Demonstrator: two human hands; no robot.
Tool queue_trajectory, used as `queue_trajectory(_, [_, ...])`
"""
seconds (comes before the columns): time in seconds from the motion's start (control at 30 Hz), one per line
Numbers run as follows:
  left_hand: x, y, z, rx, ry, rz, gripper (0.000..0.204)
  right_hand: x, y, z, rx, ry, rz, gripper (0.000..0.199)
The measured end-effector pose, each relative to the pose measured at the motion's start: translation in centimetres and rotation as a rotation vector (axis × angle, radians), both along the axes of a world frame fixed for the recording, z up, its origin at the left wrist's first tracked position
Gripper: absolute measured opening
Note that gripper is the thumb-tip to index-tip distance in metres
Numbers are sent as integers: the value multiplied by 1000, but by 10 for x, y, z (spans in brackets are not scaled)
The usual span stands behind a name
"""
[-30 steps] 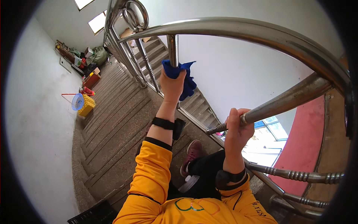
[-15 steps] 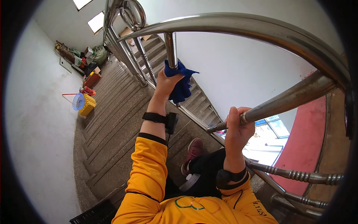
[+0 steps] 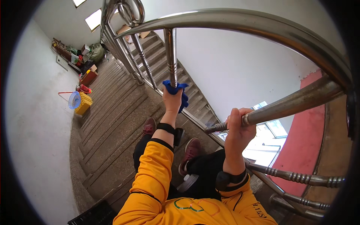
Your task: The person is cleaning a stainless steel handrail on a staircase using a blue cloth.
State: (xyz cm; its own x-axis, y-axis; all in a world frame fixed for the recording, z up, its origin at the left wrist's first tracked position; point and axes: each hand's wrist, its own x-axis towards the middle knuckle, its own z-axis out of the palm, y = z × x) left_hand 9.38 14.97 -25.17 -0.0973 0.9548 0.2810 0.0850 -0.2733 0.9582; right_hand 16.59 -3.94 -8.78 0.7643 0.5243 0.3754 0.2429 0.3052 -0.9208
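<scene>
- Grey concrete stairs [image 3: 112, 112] go down beside a white wall [image 3: 33, 123], and a shiny metal railing [image 3: 240, 22] runs along them on the right side.
- Fingers of the left hand [image 3: 173, 102] are closed around a blue cloth [image 3: 179, 91], and the cloth is wrapped on one upright bar [image 3: 171, 56] of the railing, at its lower part.
- Around the left wrist sits a black watch [image 3: 167, 128], and the sleeve [image 3: 153, 168] below it is yellow.
- Fingers of the right hand [image 3: 237, 125] are closed tight around another bar [image 3: 296, 103], which looks slanted in this view; the hand grips near its lower end.
- This wrist has a black band [image 3: 229, 177] too, at the cuff of the yellow sleeve.
- Between the two arms, dark red shoes [image 3: 191, 152] stand on the steps, under black trousers [image 3: 204, 172].
- Far down the stairs, near the wall, a yellow basket [image 3: 84, 104] and a blue round basin [image 3: 74, 100] stand together, touching or almost.
- On the landing further behind them lie bags and boxes [image 3: 84, 56], too small to tell exactly.
</scene>
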Motion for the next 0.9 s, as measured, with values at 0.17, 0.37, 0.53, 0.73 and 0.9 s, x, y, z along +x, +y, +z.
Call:
queue_trajectory(0.17, [5,-5,-1,-159,-145,-129,26,1,-3,1,7,-35,-7,10])
queue_trajectory(0.37, [2,-13,-34,-241,-91,-71,30,-1,0,0,-8,-14,-29,10])
queue_trajectory(0.53, [-2,-2,-77,-343,-201,-146,34,-4,3,4,-2,-21,-21,11])
queue_trajectory(0.73, [0,-10,-99,-503,-62,-40,46,-4,5,1,45,-57,-37,11])
queue_trajectory(0.9, [0,-9,-111,-598,-72,-56,50,-3,2,-4,56,-35,-68,11])
